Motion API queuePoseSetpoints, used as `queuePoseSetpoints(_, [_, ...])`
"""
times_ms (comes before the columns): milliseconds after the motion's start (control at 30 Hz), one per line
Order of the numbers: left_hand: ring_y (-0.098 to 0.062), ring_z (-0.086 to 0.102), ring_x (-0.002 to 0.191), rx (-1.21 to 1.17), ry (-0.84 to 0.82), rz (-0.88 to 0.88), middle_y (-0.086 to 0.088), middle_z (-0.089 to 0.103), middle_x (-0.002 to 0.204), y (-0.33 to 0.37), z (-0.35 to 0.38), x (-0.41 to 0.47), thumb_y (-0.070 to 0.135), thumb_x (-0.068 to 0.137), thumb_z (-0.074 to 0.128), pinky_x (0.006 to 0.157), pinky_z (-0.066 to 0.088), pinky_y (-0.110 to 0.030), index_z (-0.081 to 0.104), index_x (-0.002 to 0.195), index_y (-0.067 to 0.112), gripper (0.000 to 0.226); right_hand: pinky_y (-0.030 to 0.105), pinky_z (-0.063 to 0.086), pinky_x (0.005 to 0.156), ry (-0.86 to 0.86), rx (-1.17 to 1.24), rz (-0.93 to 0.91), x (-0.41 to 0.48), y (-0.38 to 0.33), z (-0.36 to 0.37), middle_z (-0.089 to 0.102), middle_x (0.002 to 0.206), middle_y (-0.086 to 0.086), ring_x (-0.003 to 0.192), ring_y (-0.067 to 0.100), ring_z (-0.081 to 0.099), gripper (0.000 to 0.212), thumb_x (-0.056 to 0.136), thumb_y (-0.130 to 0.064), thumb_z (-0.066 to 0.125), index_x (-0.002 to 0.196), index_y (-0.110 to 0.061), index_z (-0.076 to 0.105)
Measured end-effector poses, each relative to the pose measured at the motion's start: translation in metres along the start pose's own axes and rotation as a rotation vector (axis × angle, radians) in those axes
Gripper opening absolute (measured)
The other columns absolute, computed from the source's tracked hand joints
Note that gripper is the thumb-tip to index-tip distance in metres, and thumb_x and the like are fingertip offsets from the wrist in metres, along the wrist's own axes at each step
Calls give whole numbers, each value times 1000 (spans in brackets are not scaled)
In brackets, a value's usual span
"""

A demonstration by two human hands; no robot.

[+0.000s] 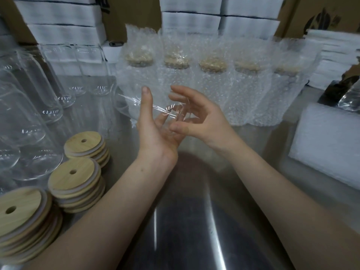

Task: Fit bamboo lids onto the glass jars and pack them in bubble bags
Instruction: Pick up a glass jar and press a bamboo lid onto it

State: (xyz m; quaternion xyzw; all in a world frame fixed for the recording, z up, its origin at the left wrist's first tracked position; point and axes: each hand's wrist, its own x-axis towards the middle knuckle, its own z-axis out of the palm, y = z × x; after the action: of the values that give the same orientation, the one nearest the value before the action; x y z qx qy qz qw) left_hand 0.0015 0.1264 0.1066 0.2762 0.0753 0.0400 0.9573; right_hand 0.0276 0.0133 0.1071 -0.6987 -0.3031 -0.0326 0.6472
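Steel tabletop (194, 221) fills the head view, backed by stacked white boxes (191, 22) and brown cartons.

Above its middle the two hands meet around a bare glass jar (167, 111), which shows only as glints and a faint rim line. The left hand (153, 133) is palm-up with its thumb straight, and its fingers can be seen through the glass, so it seems to cradle the jar from below. The right hand (202, 121) curves its fingers and thumb round the jar's other side. Motion blur hides how firm the contact is. The jar carries no lid, so holding it up probably readies its mouth for one.

Left of the hold and nearer the person stand three stacks of bamboo lids (75, 177), an easy reach for the left hand. Beyond those are empty jars (29, 114). Just behind the hold runs a row of bagged jars (212, 80), already lidded, and a careless swing could knock them. To the right lies a white padded pile (327, 145), perhaps flat bags.
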Motion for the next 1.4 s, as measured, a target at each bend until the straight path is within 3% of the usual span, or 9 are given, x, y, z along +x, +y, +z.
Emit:
queuePoseSetpoints(133, [-33,73,95,-13,38,-10,-15,64,113,-5,-3,-2,54,86,65,88,56,-56,54,102,14,44,25,50,80,26,-85,-49,-2,1,6,58,131,4,110,8,57,61,68,-16,82,118,-39,55])
queuePoseSetpoints(333, [-26,74,93,8,8,-3,-8,76,79,-8,-7,-2,58,88,58,71,61,-39,64,98,9,51,33,49,81,88,-113,-88,-3,0,13,61,122,1,108,16,59,47,72,-21,78,112,-35,58])
queuePoseSetpoints(467, [-30,73,95,44,-23,17,-9,77,83,-11,-6,-7,57,91,55,76,61,-44,55,104,16,43,38,52,85,150,-59,-71,-2,-2,16,64,113,-4,89,9,59,30,77,-23,71,104,-34,62])
queuePoseSetpoints(567, [-35,71,100,29,-26,7,-13,75,103,-11,-6,-7,57,92,55,81,60,-49,53,118,16,48,46,52,88,191,-24,-58,0,-2,15,69,111,9,85,29,65,20,82,-26,67,100,-33,68])
queuePoseSetpoints(700, [-38,70,101,-28,-37,-9,-19,60,127,-10,-6,-4,58,90,56,81,59,-52,31,144,26,67,18,52,70,139,79,-47,2,-2,9,75,91,3,62,8,68,20,90,-24,61,99,-35,74])
queuePoseSetpoints(800, [-40,71,98,-70,-17,-14,-22,57,130,-10,-9,0,58,87,60,79,59,-53,27,142,25,73,15,51,76,59,96,-24,3,0,4,74,91,-7,71,5,70,24,94,-23,56,104,-37,73])
queuePoseSetpoints(933, [-41,72,93,-91,5,-24,-22,58,128,-7,-10,3,59,83,63,74,59,-52,31,140,21,76,26,42,99,-17,130,29,6,3,-2,66,117,-6,91,-1,63,25,95,-23,52,113,-31,68])
queuePoseSetpoints(1200, [-42,72,88,-138,24,-55,-28,69,108,-1,-7,1,62,81,63,65,60,-47,33,140,12,83,30,39,106,-114,352,109,8,7,-10,61,127,-3,113,5,56,46,87,-18,54,133,-16,51])
queuePoseSetpoints(1400, [-42,70,96,-227,57,-70,-30,70,98,7,-3,0,59,81,66,66,60,-46,37,137,5,83,28,41,108,-165,318,67,7,7,-7,42,148,22,133,21,50,56,91,-2,52,143,-14,35])
